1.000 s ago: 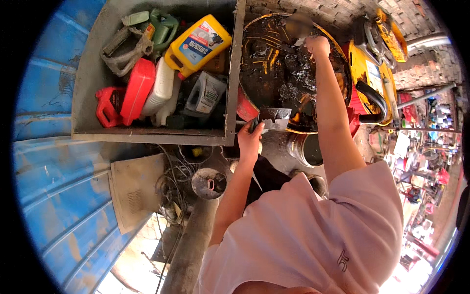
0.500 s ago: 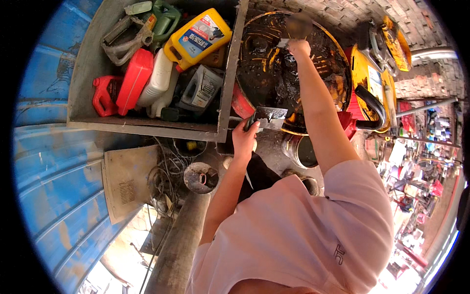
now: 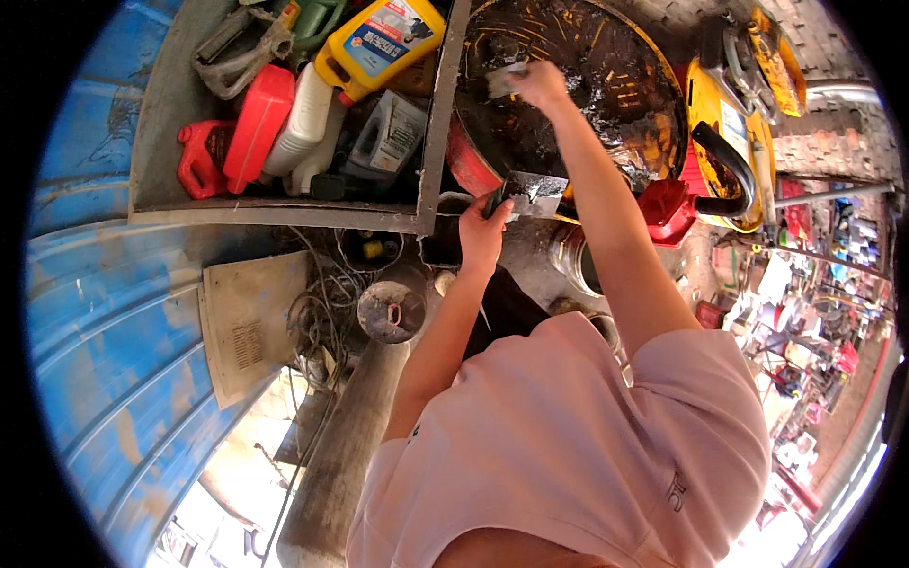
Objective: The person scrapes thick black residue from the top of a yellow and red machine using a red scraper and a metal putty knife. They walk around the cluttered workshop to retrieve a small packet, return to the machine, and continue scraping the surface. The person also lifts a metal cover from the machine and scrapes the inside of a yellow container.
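Note:
My right hand (image 3: 542,87) is closed around a flat metal scraper (image 3: 503,79), held at the left part of a large round drum top (image 3: 620,104). That surface is coated in dark, shiny grease, with yellow showing through in streaks. Nearer to me, my left hand (image 3: 483,237) grips a second scraper (image 3: 538,193) by its dark handle. Its wide metal blade has dark smears and points right, by the drum's near edge. My right fingers partly cover the first scraper's handle.
A grey metal bin (image 3: 284,216) of plastic jugs, including a yellow jug (image 3: 383,45) and a red jug (image 3: 260,128), stands left of the drum. A yellow machine with a black curved handle (image 3: 734,175) is on the right. A grey cylinder (image 3: 391,308) stands below the bin.
My right hand has swept left over the greasy drum top with its scraper. The left hand keeps its scraper near the drum's edge. The whole view has shifted slightly.

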`<control>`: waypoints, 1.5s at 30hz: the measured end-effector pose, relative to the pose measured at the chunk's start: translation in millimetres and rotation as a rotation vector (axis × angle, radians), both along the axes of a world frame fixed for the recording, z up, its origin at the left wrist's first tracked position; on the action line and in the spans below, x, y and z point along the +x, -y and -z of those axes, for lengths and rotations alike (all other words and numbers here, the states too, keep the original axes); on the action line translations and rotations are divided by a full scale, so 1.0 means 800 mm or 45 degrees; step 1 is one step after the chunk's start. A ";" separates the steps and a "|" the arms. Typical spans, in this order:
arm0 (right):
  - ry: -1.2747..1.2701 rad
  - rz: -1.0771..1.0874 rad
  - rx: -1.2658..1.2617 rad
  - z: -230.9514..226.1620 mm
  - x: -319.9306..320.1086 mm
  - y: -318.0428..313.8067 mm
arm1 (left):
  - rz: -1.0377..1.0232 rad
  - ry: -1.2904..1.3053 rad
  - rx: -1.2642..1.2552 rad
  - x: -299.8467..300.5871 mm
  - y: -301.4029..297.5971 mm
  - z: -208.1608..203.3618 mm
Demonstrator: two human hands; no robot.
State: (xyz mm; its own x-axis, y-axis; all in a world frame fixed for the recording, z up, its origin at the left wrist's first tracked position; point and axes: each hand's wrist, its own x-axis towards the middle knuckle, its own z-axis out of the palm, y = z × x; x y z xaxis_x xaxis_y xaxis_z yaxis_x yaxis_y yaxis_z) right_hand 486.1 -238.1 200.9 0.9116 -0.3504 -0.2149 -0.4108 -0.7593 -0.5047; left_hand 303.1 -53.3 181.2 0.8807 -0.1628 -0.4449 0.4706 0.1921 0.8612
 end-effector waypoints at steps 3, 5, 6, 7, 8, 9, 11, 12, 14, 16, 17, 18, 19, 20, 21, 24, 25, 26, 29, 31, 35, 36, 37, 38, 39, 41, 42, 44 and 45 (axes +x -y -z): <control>-0.117 0.026 -0.174 0.033 0.006 -0.001 | 0.045 -0.017 -0.004 -0.008 -0.002 -0.006; -0.103 0.139 -0.196 0.024 -0.012 0.021 | 0.009 -0.034 -0.011 -0.011 -0.006 -0.006; -0.091 0.266 -0.250 0.019 -0.022 0.042 | 0.007 -0.017 -0.039 -0.012 -0.007 -0.006; -0.076 0.299 -0.242 0.006 -0.036 0.060 | 0.000 -0.031 -0.047 -0.015 -0.008 -0.004; -0.111 0.379 -0.349 0.006 -0.045 0.077 | 0.001 -0.035 -0.061 -0.015 -0.007 -0.002; -0.288 0.391 -0.296 -0.024 -0.053 0.074 | -0.001 -0.041 -0.072 -0.017 -0.006 -0.001; -0.167 0.406 -0.596 -0.027 -0.059 0.074 | -0.006 -0.027 -0.068 -0.023 -0.008 -0.001; -0.099 0.377 -0.614 -0.040 -0.065 0.073 | -0.010 -0.013 -0.071 -0.022 -0.007 -0.003; 0.023 0.300 -0.639 -0.060 -0.086 0.062 | -0.025 -0.030 -0.074 -0.021 -0.012 -0.008; 0.364 0.134 -0.694 -0.046 -0.109 0.054 | -0.050 -0.050 -0.082 -0.028 -0.017 -0.008; 0.533 0.054 -0.720 -0.040 -0.122 0.051 | -0.076 -0.054 -0.093 -0.026 -0.017 -0.003; 0.544 0.008 -0.667 -0.045 -0.133 0.033 | -0.109 -0.056 -0.100 -0.026 -0.019 0.000; 0.563 0.004 -0.611 -0.042 -0.147 0.021 | -0.174 -0.073 -0.118 -0.024 -0.019 -0.006; 0.530 -0.037 -0.650 -0.039 -0.164 0.008 | -0.237 -0.091 -0.135 -0.023 -0.017 -0.013; 0.503 -0.091 -0.683 -0.034 -0.182 -0.007 | -0.314 -0.104 -0.150 -0.021 -0.018 -0.017; 0.476 -0.164 -0.722 -0.020 -0.244 -0.034 | -0.402 -0.105 -0.267 -0.012 -0.013 -0.030; 0.484 -0.195 -0.723 -0.012 -0.259 -0.038 | -0.444 -0.097 -0.280 -0.009 -0.010 -0.038; 0.454 -0.228 -0.757 -0.006 -0.270 -0.042 | -0.379 -0.057 -0.352 -0.004 -0.009 -0.031; 0.561 -0.366 -0.835 0.015 -0.267 -0.046 | -0.363 -0.014 -0.402 0.008 0.008 -0.050; 0.527 -0.416 -0.844 0.015 -0.234 -0.047 | -0.347 0.012 -0.328 0.023 0.014 -0.070; 0.531 -0.465 -1.010 0.032 -0.171 -0.003 | -0.233 0.158 -0.301 0.059 0.027 -0.107; 0.592 -0.401 -1.033 0.035 -0.153 0.008 | -0.230 0.205 -0.276 0.069 0.026 -0.116; 0.648 -0.339 -1.059 0.032 -0.142 0.015 | -0.230 0.246 -0.255 0.079 0.026 -0.122; 0.752 -0.315 -1.008 0.029 -0.136 0.021 | -0.307 0.279 -0.220 0.087 0.029 -0.129; 0.732 -0.281 -0.935 0.021 -0.138 0.014 | -0.345 0.276 -0.267 0.098 0.023 -0.130; 0.689 -0.202 -0.794 0.004 -0.153 -0.005 | -0.387 0.277 -0.313 0.110 0.014 -0.143; 0.579 -0.235 -0.767 0.003 -0.174 -0.021 | -0.377 0.276 -0.275 0.113 0.012 -0.149; 0.597 -0.397 -0.721 0.015 -0.206 -0.057 | -0.412 0.262 -0.284 0.122 -0.001 -0.150; 0.574 -0.449 -0.800 0.020 -0.216 -0.069 | -0.441 0.231 -0.283 0.123 0.000 -0.151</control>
